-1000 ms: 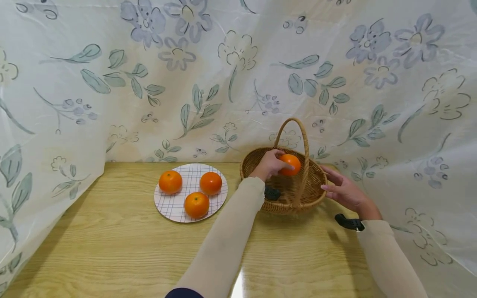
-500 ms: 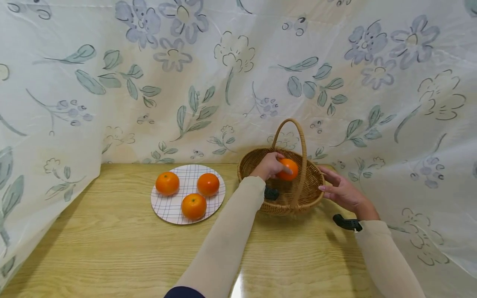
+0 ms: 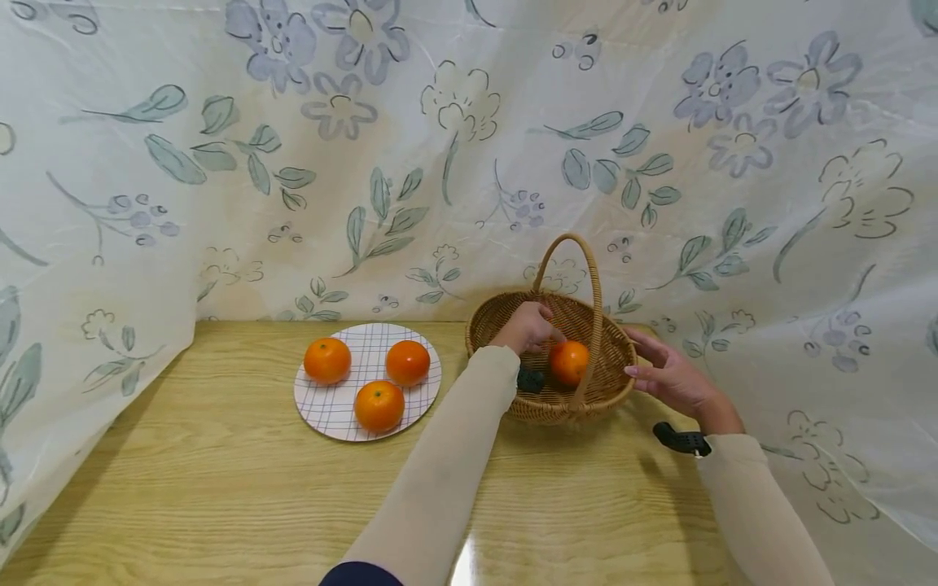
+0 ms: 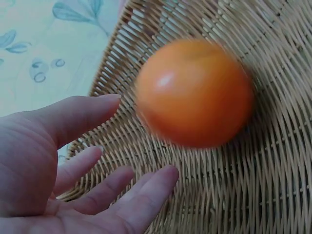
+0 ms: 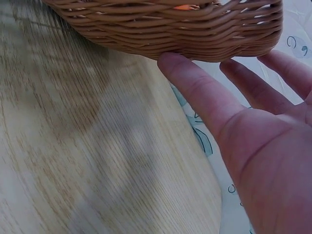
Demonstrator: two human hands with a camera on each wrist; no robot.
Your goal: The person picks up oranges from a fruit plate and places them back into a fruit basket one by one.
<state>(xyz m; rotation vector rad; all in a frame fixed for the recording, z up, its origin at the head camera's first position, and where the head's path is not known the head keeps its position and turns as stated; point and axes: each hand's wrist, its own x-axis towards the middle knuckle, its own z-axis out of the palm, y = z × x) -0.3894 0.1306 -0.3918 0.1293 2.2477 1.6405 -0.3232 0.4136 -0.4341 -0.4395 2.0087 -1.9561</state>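
Note:
One orange (image 3: pixel 569 363) lies inside a wicker basket (image 3: pixel 484 321) with a tall arched handle. Above the basket floor, my left hand (image 3: pixel 529 327) is beside that fruit with its fingers spread. In the left wrist view a gap shows between the thumb and the orange (image 4: pixel 195 95), so this hand (image 4: pixel 92 180) holds nothing. My right hand (image 3: pixel 677 378) touches the basket's right end from outside. Seen from the right wrist, the thumb and fingers of that hand (image 5: pixel 265 141) extend nearly straight against the basket wall (image 5: pixel 170 34).
Left of the basket, a round checked plate (image 3: pixel 330 411) bears three oranges (image 3: pixel 379 406). The wooden table (image 3: pixel 242 496) runs back to a floral cloth (image 3: pixel 410 163) hanging behind and at both sides. Black devices sit on both wrists, the right one (image 3: pixel 681 439) plainly visible.
The orange has gone from my left hand's grasp down onto the basket's floor, and the left fingers have come away from it. My right hand stays at the basket's right end.

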